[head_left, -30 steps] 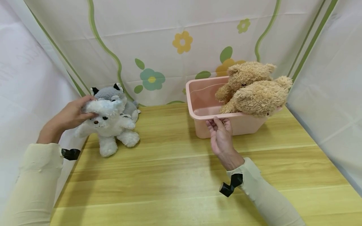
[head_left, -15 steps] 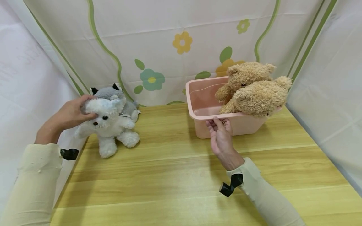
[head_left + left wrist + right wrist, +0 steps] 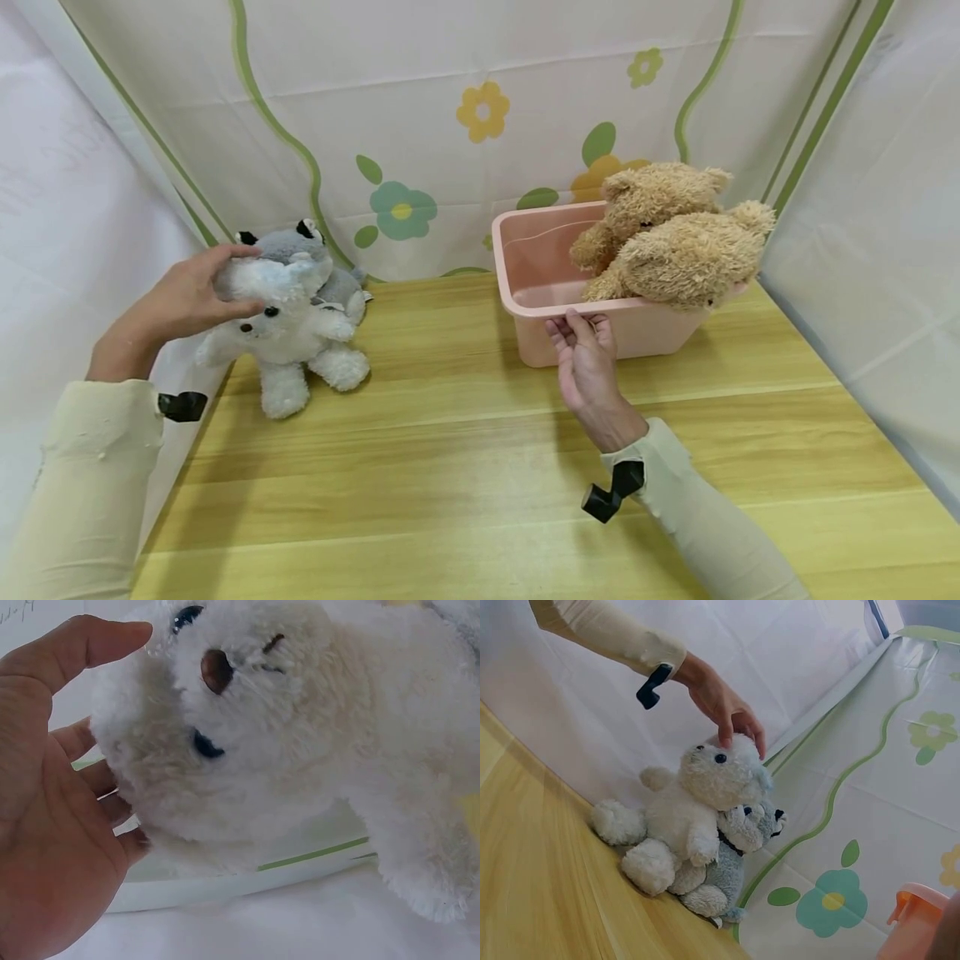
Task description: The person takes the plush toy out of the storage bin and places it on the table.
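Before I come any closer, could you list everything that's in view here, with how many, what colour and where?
White plush toy: 1, white, table's left side
Grey plush toy: 1, grey and white with black on its ears, behind the white one
Plush bears: 2, tan, in the bin's right end, rising above its rim
Bin: 1, pink, table's right side
Table: 1, yellowish wood grain, under everything
Backdrop: 1, white with green vines and coloured flowers, behind the table
Side cloths: 2, white, left and right
Sleeves: 2, cream, on the arms
Wrist devices: 2, black, at the cuffs
Left hand: 1, bare, at the white toy's head
Right hand: 1, bare, at the bin's near rim
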The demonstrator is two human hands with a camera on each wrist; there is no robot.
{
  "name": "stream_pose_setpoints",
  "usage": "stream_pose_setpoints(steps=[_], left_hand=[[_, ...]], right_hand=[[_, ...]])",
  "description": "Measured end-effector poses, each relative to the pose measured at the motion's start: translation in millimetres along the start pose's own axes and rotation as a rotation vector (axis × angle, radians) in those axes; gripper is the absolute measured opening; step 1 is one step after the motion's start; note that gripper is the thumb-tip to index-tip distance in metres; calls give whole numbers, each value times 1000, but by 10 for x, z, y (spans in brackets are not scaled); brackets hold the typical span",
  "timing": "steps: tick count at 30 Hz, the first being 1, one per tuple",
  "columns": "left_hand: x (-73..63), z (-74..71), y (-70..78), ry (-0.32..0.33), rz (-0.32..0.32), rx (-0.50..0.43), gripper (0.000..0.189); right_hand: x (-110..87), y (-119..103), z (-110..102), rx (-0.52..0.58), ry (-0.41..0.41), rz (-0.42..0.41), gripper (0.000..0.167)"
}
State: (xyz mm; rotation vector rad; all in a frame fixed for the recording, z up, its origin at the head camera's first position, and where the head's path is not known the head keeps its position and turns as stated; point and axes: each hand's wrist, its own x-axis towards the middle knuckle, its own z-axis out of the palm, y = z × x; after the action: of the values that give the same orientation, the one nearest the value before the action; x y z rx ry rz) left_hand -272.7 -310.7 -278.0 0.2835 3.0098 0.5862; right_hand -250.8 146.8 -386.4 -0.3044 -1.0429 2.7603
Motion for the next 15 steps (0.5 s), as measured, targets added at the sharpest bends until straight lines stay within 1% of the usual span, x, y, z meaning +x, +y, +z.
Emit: stream_pose_setpoints(steps=[4,11,15], left_hand=[[0,-6,26,17,9,9,83],[6,0,16,18,8,10,86],[20,-16,35,22,8,16,88]], right_hand=[[9,2,-3,5,-2,-1,13],[15,8,-11,4,-5,0,13],[19,4,-16,3,-8,1,12]])
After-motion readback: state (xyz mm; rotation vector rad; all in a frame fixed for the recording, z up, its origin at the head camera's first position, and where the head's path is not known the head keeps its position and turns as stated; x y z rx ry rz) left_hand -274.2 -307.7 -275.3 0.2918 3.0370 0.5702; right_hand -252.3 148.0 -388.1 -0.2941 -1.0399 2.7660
